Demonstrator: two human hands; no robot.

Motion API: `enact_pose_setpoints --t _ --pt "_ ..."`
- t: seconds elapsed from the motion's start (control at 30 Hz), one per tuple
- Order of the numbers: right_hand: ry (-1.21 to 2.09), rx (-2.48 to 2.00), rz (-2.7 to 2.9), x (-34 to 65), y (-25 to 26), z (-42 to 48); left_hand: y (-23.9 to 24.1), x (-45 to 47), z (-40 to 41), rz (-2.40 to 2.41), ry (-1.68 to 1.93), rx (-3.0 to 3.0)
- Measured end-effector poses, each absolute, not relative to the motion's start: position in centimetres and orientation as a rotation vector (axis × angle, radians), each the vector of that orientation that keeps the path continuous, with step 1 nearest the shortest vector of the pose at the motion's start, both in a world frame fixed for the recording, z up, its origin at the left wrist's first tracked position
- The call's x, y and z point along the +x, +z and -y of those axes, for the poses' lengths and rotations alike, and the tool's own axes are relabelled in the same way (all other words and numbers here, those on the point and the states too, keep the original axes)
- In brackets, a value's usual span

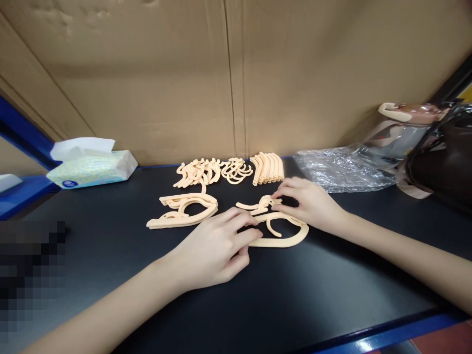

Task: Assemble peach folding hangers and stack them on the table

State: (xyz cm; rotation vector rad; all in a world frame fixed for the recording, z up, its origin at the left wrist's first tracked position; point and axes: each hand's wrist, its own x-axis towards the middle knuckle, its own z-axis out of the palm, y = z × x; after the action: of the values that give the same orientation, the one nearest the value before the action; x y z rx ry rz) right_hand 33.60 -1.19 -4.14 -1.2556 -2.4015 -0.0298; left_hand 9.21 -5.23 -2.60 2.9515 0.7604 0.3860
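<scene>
Together, our two hands meet on one pale-orange curved plastic hanger frame (285,242), lying on the black tabletop (110,255).
Our left hand (216,248) pinches the frame's left end, fingers curled; our right hand (313,202) lays its fingertips on one small pale-orange plastic piece (258,204) at the frame's top, and we cannot tell whether it grips. Just left lies one stack of assembled hangers (184,212). Behind sit three groups: one heap of hooks (195,173), one heap of rings (236,171), one row of bars (267,168), about eight. One tissue pack (92,168) stands far left, one clear plastic bag (339,171) right.
</scene>
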Motion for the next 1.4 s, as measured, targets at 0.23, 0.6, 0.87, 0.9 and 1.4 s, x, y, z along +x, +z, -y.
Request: enact_pose_setpoints --t 0.23,0.6,0.87,0.9,1.4 --pt "-0.096 -1.279 2.47 33.5 -4.0 1.2 -2.9 9.1 5.3 -0.727 0.393 2.894" --pt "0.25 -1.16 2.212 33.1 -3.7 1.8 -3.9 9.8 5.5 -0.759 0.358 2.942" --pt "0.486 -1.039 2.112 32.5 -3.1 3.0 -4.0 10.8 5.8 -0.757 0.342 2.986" --pt "0.433 -1.033 2.116 32.5 -3.1 3.1 -3.8 10.7 5.9 -0.72 0.366 2.989" --pt "-0.372 -0.519 2.345 31.9 -4.0 5.2 -3.1 10.5 5.8 -0.953 0.744 2.801"
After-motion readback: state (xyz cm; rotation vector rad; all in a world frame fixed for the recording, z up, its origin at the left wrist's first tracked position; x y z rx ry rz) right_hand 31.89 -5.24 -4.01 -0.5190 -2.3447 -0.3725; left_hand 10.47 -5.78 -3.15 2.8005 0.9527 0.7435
